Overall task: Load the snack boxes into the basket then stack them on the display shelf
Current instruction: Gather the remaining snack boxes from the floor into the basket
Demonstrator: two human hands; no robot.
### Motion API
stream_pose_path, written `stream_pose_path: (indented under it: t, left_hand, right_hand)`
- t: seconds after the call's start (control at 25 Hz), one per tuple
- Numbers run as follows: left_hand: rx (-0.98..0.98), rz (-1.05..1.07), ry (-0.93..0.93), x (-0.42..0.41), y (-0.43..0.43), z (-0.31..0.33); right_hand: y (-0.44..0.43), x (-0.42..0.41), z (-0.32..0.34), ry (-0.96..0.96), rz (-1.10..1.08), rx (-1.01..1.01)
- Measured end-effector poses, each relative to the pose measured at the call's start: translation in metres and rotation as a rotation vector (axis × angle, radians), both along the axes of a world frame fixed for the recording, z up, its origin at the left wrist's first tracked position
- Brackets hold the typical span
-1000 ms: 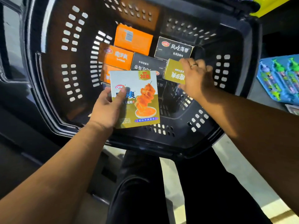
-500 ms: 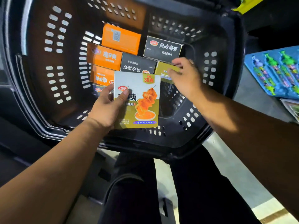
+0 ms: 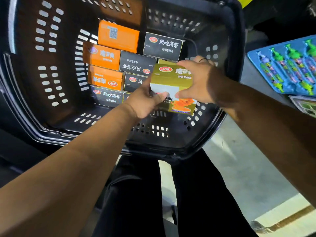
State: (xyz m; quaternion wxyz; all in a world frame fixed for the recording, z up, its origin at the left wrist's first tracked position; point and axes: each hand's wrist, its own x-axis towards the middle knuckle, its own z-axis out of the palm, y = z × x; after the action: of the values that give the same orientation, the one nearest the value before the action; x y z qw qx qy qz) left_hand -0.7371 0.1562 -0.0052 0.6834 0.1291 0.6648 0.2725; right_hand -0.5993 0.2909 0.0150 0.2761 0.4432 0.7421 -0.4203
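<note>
- Both hands are on the olive box point(image 3: 168, 76). My left hand point(image 3: 145, 101) grips its near-left corner, thumb on the pale face. My right hand point(image 3: 201, 81) wraps the far-right edge, fingers curled over the top.
- The box hangs inside the basket point(image 3: 172, 152), toward 3 o'clock of the floor, just beside the black boxes point(image 3: 162, 46). I can't tell whether its bottom is touching down.
- Orange boxes point(image 3: 118, 35) are packed at 10 to 11 o'clock, with the black ones from 12 o'clock into the centre. The rows are tidy, so this one should sit square to them.
- My plan is to lower it level into the gap at 3 o'clock, then nudge it toward 9 o'clock until it's snug against the black row.
- The risk I see is my right fingers getting pinched against the basket wall, so I'd let go on that side first.
</note>
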Motion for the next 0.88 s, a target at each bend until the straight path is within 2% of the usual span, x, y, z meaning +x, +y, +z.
stream_pose_path:
  t: [0.12, 0.28, 0.6, 0.72, 0.88]
  left_hand:
    - [-0.026, -0.066, 0.133, 0.007, 0.004, -0.009]
    - [-0.127, -0.049, 0.174, 0.004, 0.0, -0.016]
    - [-0.138, 0.053, 0.204, 0.004, -0.011, -0.015]
    - [-0.149, -0.022, 0.308, 0.008, -0.007, -0.018]
    - [-0.176, 0.035, 0.242, 0.01, -0.004, -0.019]
  right_hand:
    - [-0.021, -0.005, -0.001, -0.024, 0.105, 0.242]
    - [-0.04, -0.018, -0.024, -0.09, 0.197, 0.355]
    - [-0.047, 0.003, -0.043, 0.058, 0.103, 0.328]
    - [-0.05, 0.001, -0.042, 0.004, 0.186, 0.321]
    - [-0.038, 0.001, -0.032, -0.158, 0.133, 0.126]
